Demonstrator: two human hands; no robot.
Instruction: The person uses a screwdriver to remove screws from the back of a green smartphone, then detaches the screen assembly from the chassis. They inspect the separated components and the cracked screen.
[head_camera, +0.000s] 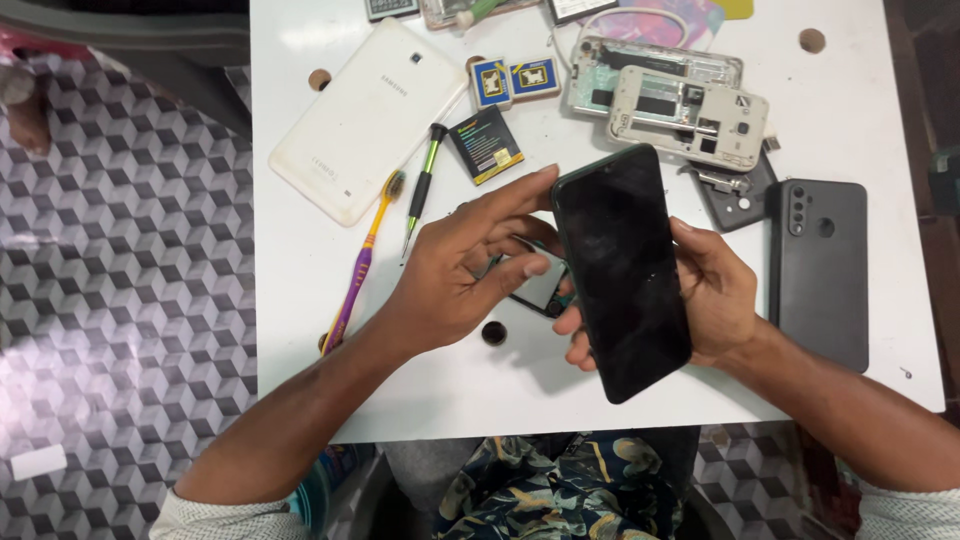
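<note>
Gripping a black smartphone (622, 270) from beneath, the right hand (715, 295) held it screen-up above the white table (300, 260), near edge, centre. Left hand (465, 265) half-open, fingertips touching the phone's left edge and far corner. Left of the hands: toothbrush (360, 265) w/ purple handle, green screwdriver (422, 185), white tablet (365, 120) face-down. Right: dark phone back cover (822, 270). Far side: stripped phone frames (690, 115), small battery (485, 145).

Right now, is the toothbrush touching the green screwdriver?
Apart. The head view shows bare white table between the toothbrush and the screwdriver.
</note>
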